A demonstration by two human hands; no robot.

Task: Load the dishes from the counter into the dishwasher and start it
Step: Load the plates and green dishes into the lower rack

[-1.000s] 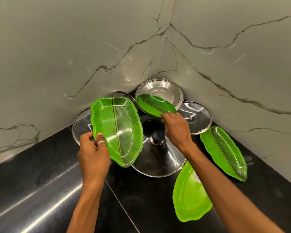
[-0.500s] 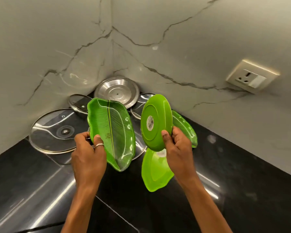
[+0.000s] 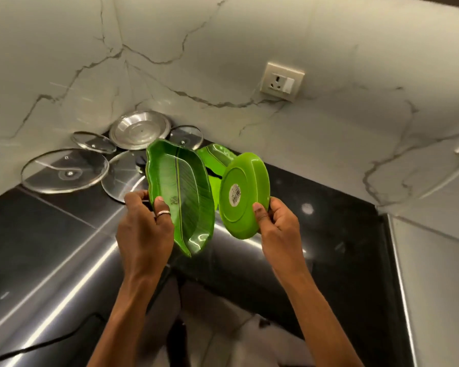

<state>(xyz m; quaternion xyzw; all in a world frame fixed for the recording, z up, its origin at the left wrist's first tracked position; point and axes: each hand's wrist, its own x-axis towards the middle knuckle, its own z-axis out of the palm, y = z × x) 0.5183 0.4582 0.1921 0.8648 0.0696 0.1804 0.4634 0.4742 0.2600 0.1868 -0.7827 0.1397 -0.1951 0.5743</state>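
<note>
Two green dishes are gripped, a leaf plate (image 3: 182,197) pinched by the left hand (image 3: 146,229) and a round plate (image 3: 243,198) by the right hand (image 3: 277,223), while lids (image 3: 64,170) remain on the counter (image 3: 329,207), nothing loaded yet.

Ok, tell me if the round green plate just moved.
Yes. The round green plate, earlier against the steel lid, is now lifted away toward the person in the right hand.
</note>
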